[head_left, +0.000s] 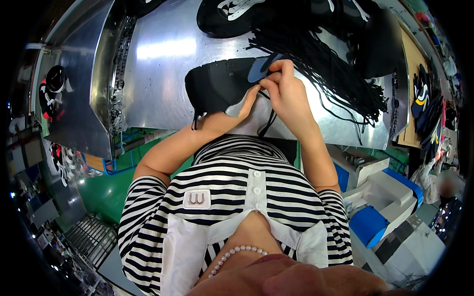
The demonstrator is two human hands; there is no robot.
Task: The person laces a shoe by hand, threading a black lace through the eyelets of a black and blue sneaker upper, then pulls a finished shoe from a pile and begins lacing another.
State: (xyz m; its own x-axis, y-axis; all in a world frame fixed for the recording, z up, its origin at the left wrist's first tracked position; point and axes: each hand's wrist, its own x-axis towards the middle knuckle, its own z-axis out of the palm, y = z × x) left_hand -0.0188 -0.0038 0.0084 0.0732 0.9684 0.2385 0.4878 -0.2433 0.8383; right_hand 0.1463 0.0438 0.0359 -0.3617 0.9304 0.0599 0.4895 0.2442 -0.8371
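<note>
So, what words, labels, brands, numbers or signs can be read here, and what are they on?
White patch on the striped shirt: one letter-like shape, clear enough, but not copied here.
Black shoe upper: faint marks, too small to read.
Dark strip along the metal table's left: letter-like marks, too blurred.
Pale panel, upper right: small print, unreadable.

Two hands (285, 91), one black upper (212, 84) and one blue piece (257, 70) there, on one worktop (153, 89). Also three buttons (256, 190), one patch (197, 199), one necklace (242, 248). Black cords (340, 84)? Lol, too tangled to count.
</note>
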